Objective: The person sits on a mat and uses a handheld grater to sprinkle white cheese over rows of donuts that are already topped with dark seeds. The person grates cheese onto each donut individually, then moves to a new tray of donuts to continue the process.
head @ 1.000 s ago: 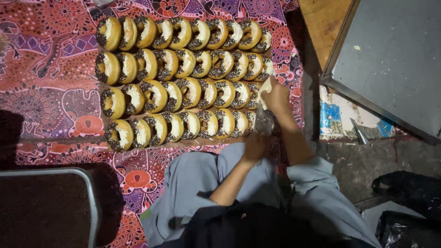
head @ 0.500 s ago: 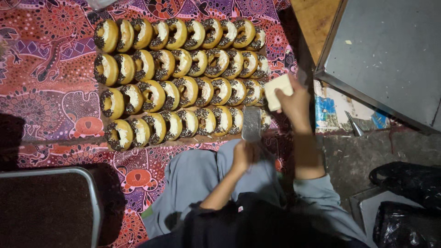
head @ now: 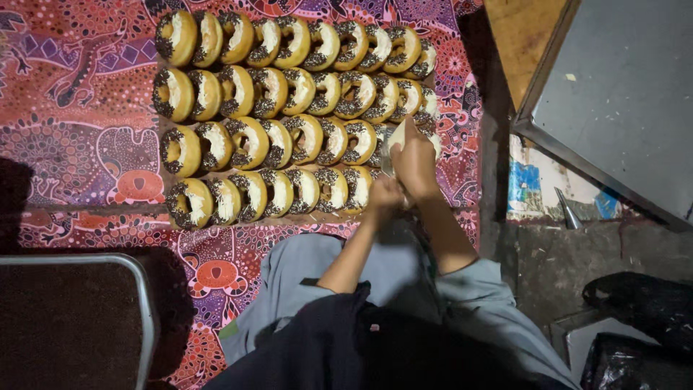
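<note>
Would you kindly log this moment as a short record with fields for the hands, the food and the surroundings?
Left hand: left hand, closed, at the right end of the bottom row; what it grips is hidden.
Right hand: right hand, holding a pale piece against the third row.
Doughnuts: ring doughnuts with white icing and dark sprinkles, leaning in four rows.
Surface: red patterned cloth.
Nearby: grey metal tray at right; dark chair seat at lower left.

Patterned red cloth [head: 79, 115] carries four rows of doughnuts [head: 289, 108].
</note>
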